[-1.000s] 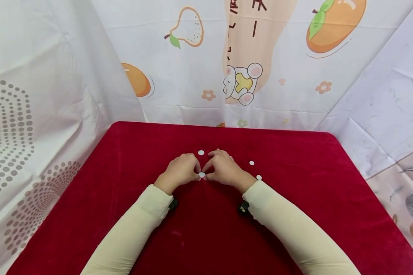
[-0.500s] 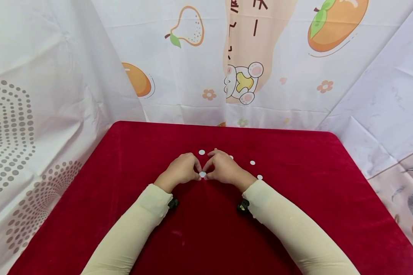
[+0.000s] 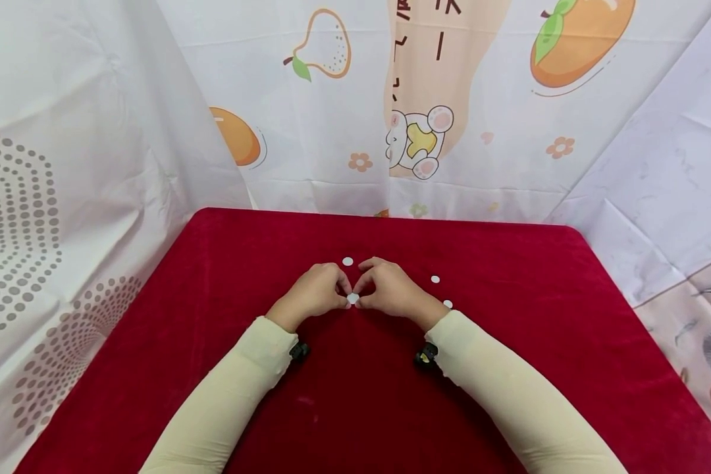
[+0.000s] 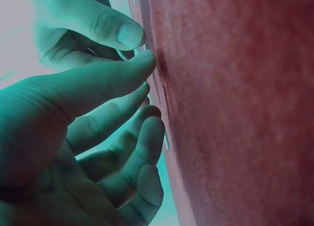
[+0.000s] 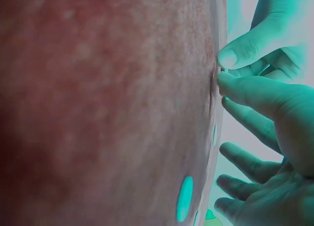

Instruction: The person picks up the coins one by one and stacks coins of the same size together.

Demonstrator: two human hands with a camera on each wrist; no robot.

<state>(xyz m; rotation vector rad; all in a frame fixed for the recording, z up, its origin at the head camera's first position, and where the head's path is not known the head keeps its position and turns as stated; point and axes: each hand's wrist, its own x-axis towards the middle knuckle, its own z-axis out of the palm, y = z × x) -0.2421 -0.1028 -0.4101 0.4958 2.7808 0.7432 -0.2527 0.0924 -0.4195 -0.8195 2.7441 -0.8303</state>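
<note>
A small white round disc is pinched between both hands, close over the red cloth. My left hand holds its left edge with thumb and finger. My right hand pinches the opposite edge. In the left wrist view the two thumb tips nearly meet, and only a thin edge of the disc shows. The right wrist view shows the disc mostly covered by fingertips. Whether it touches the cloth I cannot tell.
Another white disc lies behind the hands. Two more, a far disc and a nearer disc, lie right of the right hand. Red cloth covers the table. A printed white curtain hangs behind it.
Both hands have shifted slightly right with the disc between them. A disc seen behind the right hand half a second ago is now hidden.
</note>
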